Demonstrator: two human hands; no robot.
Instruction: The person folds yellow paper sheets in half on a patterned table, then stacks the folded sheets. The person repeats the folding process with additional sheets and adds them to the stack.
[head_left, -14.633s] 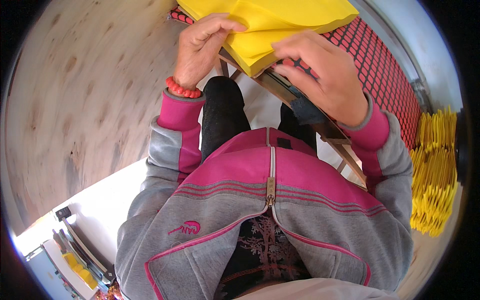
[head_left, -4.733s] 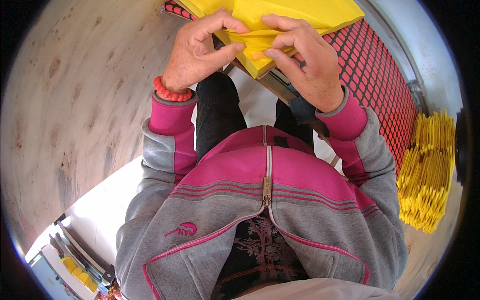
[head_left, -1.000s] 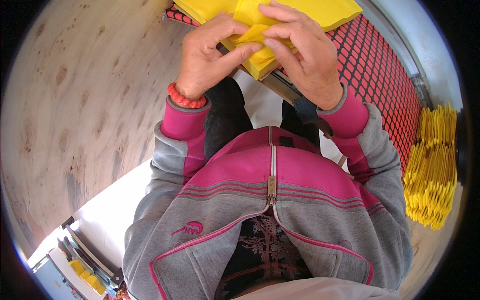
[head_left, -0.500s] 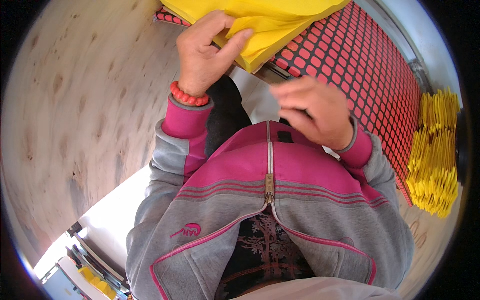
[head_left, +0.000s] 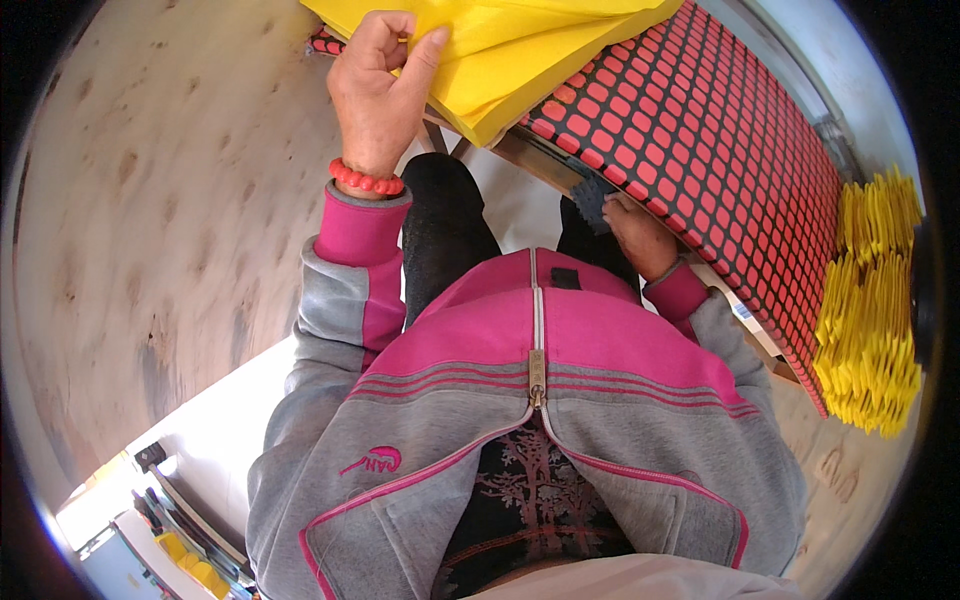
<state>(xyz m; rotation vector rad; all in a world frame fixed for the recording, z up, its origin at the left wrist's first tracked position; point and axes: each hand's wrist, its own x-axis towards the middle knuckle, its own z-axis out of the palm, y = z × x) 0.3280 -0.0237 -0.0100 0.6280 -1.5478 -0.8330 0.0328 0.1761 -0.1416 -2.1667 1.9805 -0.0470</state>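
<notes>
Right hand: partly hidden at the dark cloth [head_left: 592,200] by the table edge, grip impossible to tell, right hand [head_left: 643,238] bare; left hand [head_left: 375,95], thumb and bent fingers close together on the yellow sheets [head_left: 500,75], pinch uncertain. Sheets: stacked, overhanging the table corner; probably light, soft, easily creased, best lifted by a near edge; bright, plain, loosely rippled on top. Beneath, reaching farther: red-and-black table cover [head_left: 700,150].

The left arm [head_left: 340,285] reaches to the far side. The left hand [head_left: 375,95] has curled fingers [head_left: 383,30], and its thumb [head_left: 425,58] points far and right. The right arm [head_left: 725,335] is bent. The right hand [head_left: 645,238] is nearer, partly hidden, with bent fingers.
</notes>
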